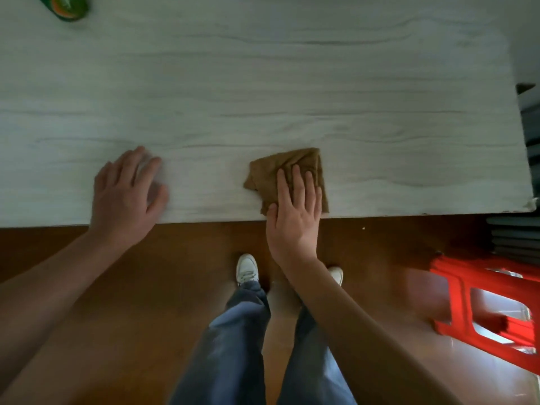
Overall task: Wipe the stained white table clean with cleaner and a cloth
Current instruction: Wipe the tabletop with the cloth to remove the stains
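**A:** How far along is the wiping?

**B:** Past the start, I think. The bottle (65, 7) is at 11 o'clock, well apart from both hands, so the cleaner is probably already applied. The left hand (125, 188) lies flat on the table (263, 83) at 8 o'clock, with fingers spread and holding nothing.

**A:** And the cloth?

**B:** The cloth (292, 168) is folded at the near edge, at 5 o'clock. The right hand (295, 209) presses on it with straight fingers and does not grip it.

**A:** What is left?

**B:** I see only grey lines and cannot tell stain from grain. The far part possibly needs a pass.
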Demonstrator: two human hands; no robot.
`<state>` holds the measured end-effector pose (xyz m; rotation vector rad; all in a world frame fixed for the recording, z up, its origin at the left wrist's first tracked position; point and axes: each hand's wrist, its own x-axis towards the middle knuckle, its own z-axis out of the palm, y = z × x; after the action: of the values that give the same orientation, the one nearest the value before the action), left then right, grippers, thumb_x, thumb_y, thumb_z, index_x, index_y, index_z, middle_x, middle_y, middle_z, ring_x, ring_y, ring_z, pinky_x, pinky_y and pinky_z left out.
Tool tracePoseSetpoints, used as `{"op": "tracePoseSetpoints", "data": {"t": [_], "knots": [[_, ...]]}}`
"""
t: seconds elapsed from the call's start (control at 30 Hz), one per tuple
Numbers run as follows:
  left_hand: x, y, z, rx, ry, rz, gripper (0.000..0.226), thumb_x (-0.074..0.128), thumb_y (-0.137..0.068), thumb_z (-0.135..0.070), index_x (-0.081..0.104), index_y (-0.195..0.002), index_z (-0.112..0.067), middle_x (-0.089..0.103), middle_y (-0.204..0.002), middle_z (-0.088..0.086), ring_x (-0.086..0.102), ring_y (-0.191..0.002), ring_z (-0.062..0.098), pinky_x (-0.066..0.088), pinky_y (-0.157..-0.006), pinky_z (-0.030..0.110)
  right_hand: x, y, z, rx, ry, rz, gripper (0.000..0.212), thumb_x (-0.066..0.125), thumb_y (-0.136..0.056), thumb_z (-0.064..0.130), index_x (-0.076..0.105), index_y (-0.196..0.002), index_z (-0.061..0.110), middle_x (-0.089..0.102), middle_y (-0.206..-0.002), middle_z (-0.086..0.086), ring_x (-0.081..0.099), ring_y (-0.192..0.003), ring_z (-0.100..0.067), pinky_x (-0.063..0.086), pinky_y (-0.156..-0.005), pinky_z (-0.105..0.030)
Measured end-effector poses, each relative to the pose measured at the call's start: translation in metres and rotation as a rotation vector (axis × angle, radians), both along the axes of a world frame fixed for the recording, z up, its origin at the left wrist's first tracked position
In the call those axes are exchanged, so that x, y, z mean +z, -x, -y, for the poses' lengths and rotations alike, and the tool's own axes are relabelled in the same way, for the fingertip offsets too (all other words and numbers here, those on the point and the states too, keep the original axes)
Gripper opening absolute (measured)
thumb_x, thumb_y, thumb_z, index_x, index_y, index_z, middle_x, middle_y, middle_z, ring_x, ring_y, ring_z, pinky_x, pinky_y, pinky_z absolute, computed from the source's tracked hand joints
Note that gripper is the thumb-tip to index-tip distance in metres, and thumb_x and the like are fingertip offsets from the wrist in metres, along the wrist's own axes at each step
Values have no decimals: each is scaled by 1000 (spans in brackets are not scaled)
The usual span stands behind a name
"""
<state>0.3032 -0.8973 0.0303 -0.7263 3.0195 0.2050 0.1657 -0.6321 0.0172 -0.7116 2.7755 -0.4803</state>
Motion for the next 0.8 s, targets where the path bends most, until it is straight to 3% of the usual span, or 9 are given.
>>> {"op": "tracePoseSetpoints", "data": {"t": [0.17, 0.3, 0.5, 0.8], "knots": [[-12, -34, 33, 53, 7, -32, 61, 37, -102, -47, 44, -151, -12, 34, -162, 16, 31, -149, 40, 22, -122, 55, 0, -44, 78, 206, -1, 16, 63, 33, -101, 33, 20, -161, 20, 13, -169, -7, 1, -156, -28, 3, -127, -50], [-20, -35, 43, 56, -27, -91, 59, 41, -100, -44, 45, -150, -13, 34, -163, 14, 32, -149, 39, 23, -121, 54, -1, -38, 76, 233, 43, -8, 60, 41, -101, 34, 29, -158, 22, 22, -167, -4, 10, -156, -24, 4, -128, -42], [-31, -35, 42, 84, -11, -154, 58, 42, -98, -42, 47, -149, -15, 37, -163, 12, 31, -151, 37, 21, -122, 49, 0, 2, 26, 90, 3, -32, 60, 37, -101, 40, 28, -158, 24, 23, -167, -1, 12, -155, -23, 13, -126, -43], [-37, -37, 43, 88, 7, -185, 60, 41, -95, -41, 48, -150, -18, 35, -165, 10, 30, -152, 34, 23, -118, 46, 3, 48, -44, -63, -37, -66, 59, 45, -104, 33, 26, -159, 22, 19, -167, -1, 12, -155, -23, 17, -126, -46]]}}
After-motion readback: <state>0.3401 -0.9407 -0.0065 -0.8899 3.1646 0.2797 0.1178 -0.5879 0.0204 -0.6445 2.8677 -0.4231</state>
